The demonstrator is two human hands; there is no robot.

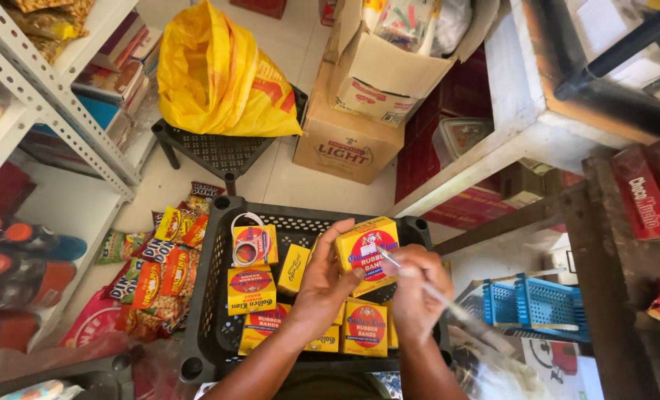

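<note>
My left hand (322,278) holds a small yellow box with a red round label (368,250) above a black plastic crate (210,296). My right hand (411,292) grips a thin clear pen (433,292), its tip touching the held box's right edge. Inside the crate lie several more yellow boxes (252,289) of the same kind, some flat, some on edge. A roll of clear tape (248,241) rests on one box at the crate's back left.
Snack packets (159,270) are heaped on the floor left of the crate. A yellow bag (219,74) sits on a black stool (219,152). Cardboard cartons (359,111) stand behind. White metal shelving (55,96) rises left; wooden shelves (537,133) and a blue basket (534,304) are right.
</note>
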